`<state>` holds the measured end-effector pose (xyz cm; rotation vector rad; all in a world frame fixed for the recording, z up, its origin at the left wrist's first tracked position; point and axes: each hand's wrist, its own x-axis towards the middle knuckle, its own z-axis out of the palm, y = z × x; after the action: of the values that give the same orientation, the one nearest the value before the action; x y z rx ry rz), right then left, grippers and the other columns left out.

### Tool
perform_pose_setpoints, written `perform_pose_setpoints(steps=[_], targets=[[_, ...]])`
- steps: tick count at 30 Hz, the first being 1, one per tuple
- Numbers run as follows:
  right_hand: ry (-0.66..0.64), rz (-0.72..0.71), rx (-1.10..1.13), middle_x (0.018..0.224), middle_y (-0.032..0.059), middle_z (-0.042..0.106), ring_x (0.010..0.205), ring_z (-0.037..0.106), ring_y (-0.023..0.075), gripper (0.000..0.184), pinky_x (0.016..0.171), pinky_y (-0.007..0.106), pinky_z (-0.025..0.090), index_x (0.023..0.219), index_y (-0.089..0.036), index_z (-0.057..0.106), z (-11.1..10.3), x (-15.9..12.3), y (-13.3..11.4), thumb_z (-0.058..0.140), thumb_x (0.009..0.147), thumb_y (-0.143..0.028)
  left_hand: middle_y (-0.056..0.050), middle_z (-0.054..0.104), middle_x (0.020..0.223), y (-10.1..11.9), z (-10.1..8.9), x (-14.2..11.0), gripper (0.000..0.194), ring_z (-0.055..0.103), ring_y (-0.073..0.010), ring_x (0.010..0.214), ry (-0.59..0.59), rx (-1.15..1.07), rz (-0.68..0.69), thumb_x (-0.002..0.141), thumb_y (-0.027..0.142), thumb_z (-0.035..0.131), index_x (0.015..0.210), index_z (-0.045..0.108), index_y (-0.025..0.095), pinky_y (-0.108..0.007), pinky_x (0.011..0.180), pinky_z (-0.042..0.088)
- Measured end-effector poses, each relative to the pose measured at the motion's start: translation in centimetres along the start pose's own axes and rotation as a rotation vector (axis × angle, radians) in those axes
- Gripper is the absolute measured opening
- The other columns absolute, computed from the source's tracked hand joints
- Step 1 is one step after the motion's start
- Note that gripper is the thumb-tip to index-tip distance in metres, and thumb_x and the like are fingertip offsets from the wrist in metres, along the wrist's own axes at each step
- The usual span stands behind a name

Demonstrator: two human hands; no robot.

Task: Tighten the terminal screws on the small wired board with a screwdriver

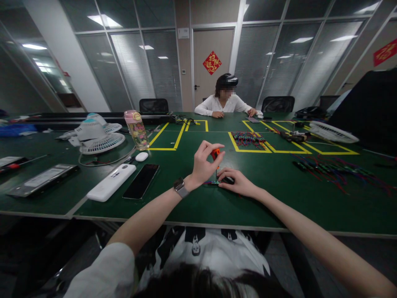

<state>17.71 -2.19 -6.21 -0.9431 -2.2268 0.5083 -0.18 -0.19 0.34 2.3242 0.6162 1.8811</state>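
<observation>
Apparently mid-job: slim orange-handled screwdriver (216, 154) is pinched upright by left grip (204, 161); small green circuit board (213, 182) is touched by right grip (234, 181), closure unclear.

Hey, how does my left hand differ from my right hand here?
Your left hand is raised, gripping an orange-handled screwdriver; your right hand is lower, fingertips at a small circuit board. The left hand has a watch at its wrist; the right hand has none. Both have bent fingers and are close together.
</observation>
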Motion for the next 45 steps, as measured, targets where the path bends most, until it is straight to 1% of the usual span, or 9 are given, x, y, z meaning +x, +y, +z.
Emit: perform_pose_setpoints(steps=[3,9,13,20,23,28,32,40,45], targets=[[0.004,0.0,-0.002,0.099,0.008,0.064,0.093,0.063,0.0206,0.009,0.087,0.037,0.05,0.083,-0.019,0.067,-0.01,0.01,-0.06,0.066,0.081,-0.027,-0.001,0.055,0.08,-0.2,-0.04,-0.06,0.012,0.052,-0.0116,0.074,0.003,-0.027,-0.011,0.09,0.025,0.054,0.093,0.062,0.017,-0.025,0.07,0.045],[0.01,-0.001,-0.013,0.099,0.0081,0.065,0.093,0.063,0.0208,0.01,0.087,0.037,0.049,0.084,-0.019,0.068,0.0,0.02,-0.12,0.065,0.082,-0.028,-0.007,0.063,0.106,-0.68,0.12,-0.4,0.03,0.061,-0.0139,0.091,-0.095,-0.158,-0.067,0.097,0.024,0.034,0.115,0.057,0.019,-0.029,0.08,0.05],[0.012,0.003,-0.017,0.098,0.0079,0.065,0.093,0.063,0.0209,0.01,0.086,0.037,0.05,0.083,-0.019,0.068,0.02,0.01,-0.16,0.066,0.082,-0.029,-0.007,0.065,0.105,-0.48,0.2,-0.44,0.027,0.064,-0.0134,0.088,-0.064,-0.155,-0.055,0.096,0.023,0.04,0.115,0.058,0.018,-0.028,0.079,0.051],[0.011,-0.002,-0.018,0.097,0.0073,0.065,0.092,0.063,0.0206,0.009,0.087,0.037,0.049,0.084,-0.019,0.068,0.06,-0.01,-0.1,0.065,0.082,-0.027,-0.003,0.061,0.084,0.13,0.19,-0.26,0.014,0.056,-0.0114,0.076,0.0,-0.058,0.029,0.089,0.025,0.057,0.097,0.065,0.018,-0.025,0.071,0.048],[0.014,0.0,-0.019,0.098,0.0073,0.065,0.092,0.063,0.0206,0.009,0.087,0.037,0.05,0.084,-0.019,0.068,0.04,-0.02,-0.08,0.066,0.082,-0.028,-0.003,0.058,0.085,0.01,0.21,-0.29,0.016,0.054,-0.0115,0.076,-0.035,-0.062,0.014,0.091,0.026,0.053,0.098,0.064,0.018,-0.025,0.072,0.047],[0.015,-0.001,-0.014,0.099,0.0073,0.065,0.093,0.063,0.0204,0.009,0.087,0.036,0.049,0.083,-0.019,0.068,0.04,-0.03,-0.05,0.066,0.082,-0.028,-0.006,0.061,0.102,-0.41,0.3,-0.64,0.03,0.059,-0.0118,0.086,-0.107,-0.154,-0.052,0.098,0.023,0.033,0.119,0.055,0.019,-0.027,0.079,0.049],[0.012,0.002,-0.018,0.099,0.0074,0.065,0.093,0.063,0.0198,0.009,0.088,0.035,0.049,0.084,-0.019,0.068,0.05,-0.05,-0.06,0.066,0.082,-0.027,-0.007,0.062,0.107,-0.56,0.59,-0.87,0.032,0.062,-0.0103,0.083,-0.091,-0.2,-0.085,0.097,0.023,0.036,0.127,0.048,0.018,-0.025,0.077,0.05],[0.02,-0.008,-0.02,0.098,0.0074,0.065,0.093,0.063,0.02,0.008,0.086,0.035,0.049,0.083,-0.018,0.068,0.11,-0.03,-0.08,0.066,0.082,-0.026,-0.001,0.054,0.084,-0.26,0.44,-0.39,0.014,0.051,-0.0109,0.075,-0.012,-0.027,0.008,0.088,0.026,0.059,0.099,0.061,0.018,-0.024,0.07,0.045],[0.019,0.001,-0.022,0.097,0.0074,0.065,0.092,0.063,0.0199,0.007,0.086,0.035,0.049,0.082,-0.019,0.068,0.11,-0.04,-0.12,0.066,0.082,-0.026,-0.006,0.057,0.097,-0.47,0.34,-0.56,0.021,0.056,-0.0135,0.088,-0.047,-0.078,-0.03,0.095,0.025,0.043,0.106,0.06,0.018,-0.027,0.078,0.047]])
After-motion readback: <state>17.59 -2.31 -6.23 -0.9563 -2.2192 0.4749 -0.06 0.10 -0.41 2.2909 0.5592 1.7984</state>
